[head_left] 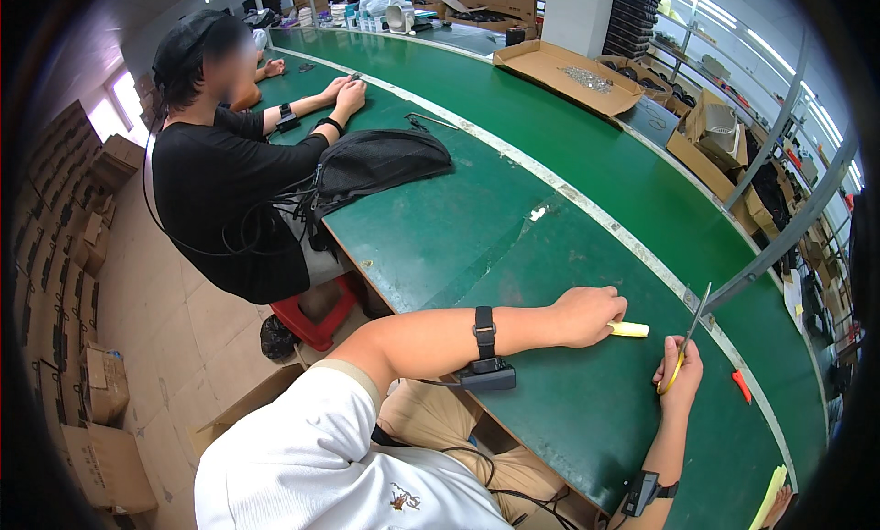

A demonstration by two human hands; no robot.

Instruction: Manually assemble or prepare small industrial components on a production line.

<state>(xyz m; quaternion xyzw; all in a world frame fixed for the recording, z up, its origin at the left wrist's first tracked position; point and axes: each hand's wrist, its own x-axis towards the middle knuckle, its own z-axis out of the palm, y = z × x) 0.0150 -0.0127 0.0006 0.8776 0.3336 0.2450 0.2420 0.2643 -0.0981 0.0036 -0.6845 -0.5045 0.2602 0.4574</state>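
My left hand (588, 317) reaches across the green table and grips a short, pale yellow tube-like piece (631, 329), which juts out to the right from its fingers. I cannot make out what the piece is made of. In my right hand (679, 372) is a pair of scissors (700, 312) with yellow handles. The fingers wrap the handles, and the blades point up and away, apart from the yellow piece. Whether the blades are parted is hard to tell. To the right of this hand lies a small orange-red pointed object (742, 386).
A co-worker in black (229, 163) sits to the left, both hands over the table (550, 255). Near that person lies a black bag (385, 163). A metal post (779, 241) rises beyond my scissors. At lower right, another person's hand (779, 509) is beside a yellow strip (768, 498).
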